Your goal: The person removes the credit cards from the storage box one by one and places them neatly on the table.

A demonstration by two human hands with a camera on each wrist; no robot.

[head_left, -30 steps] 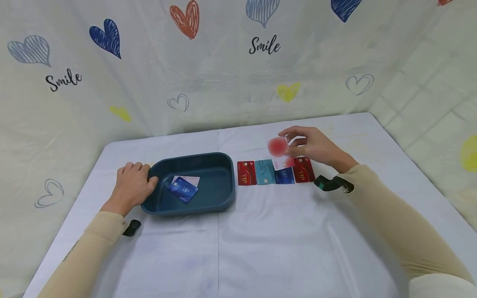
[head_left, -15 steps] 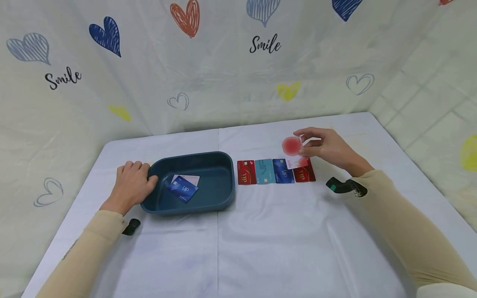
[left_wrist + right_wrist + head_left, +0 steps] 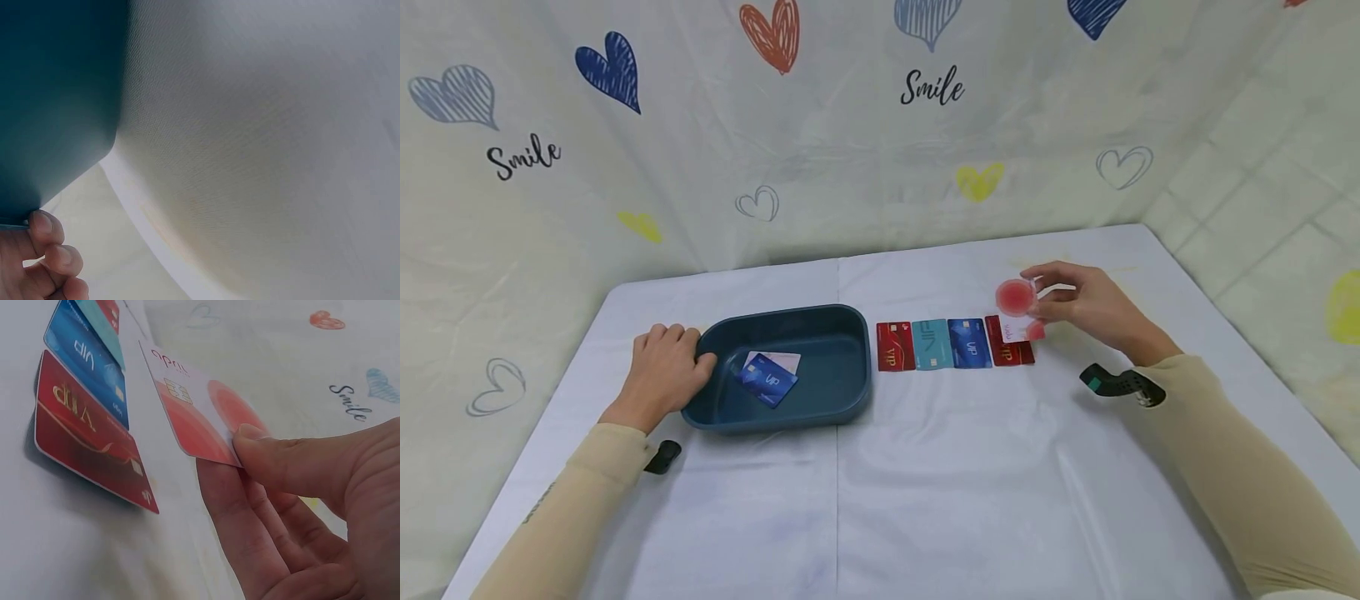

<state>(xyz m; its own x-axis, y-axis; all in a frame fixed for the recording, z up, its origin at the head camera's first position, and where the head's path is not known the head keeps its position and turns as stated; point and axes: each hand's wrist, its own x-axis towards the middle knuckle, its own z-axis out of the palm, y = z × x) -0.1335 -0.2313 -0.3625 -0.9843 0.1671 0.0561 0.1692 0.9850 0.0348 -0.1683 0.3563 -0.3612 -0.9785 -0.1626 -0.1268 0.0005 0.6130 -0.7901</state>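
My right hand (image 3: 1093,304) pinches a pink-and-white card (image 3: 187,406) between thumb and fingers, holding it above the right end of a row of cards. Under it lies a red VIP card (image 3: 87,425), partly covered in the head view. Leftward in the row come a blue VIP card (image 3: 970,343), a teal card (image 3: 932,344) and another red VIP card (image 3: 896,347). My left hand (image 3: 662,371) grips the left rim of a dark teal tray (image 3: 842,367). In the tray a blue card (image 3: 769,381) overlaps a pale pink card (image 3: 786,362).
A white cloth covers the table (image 3: 925,483), whose back edge meets a hanging sheet (image 3: 850,125) printed with hearts and "Smile". The tray stands just left of the card row.
My right hand has carried the pink-and-white card rightward along the row, uncovering the blue VIP card and coming over the right red one. The left hand and the tray have stayed put.
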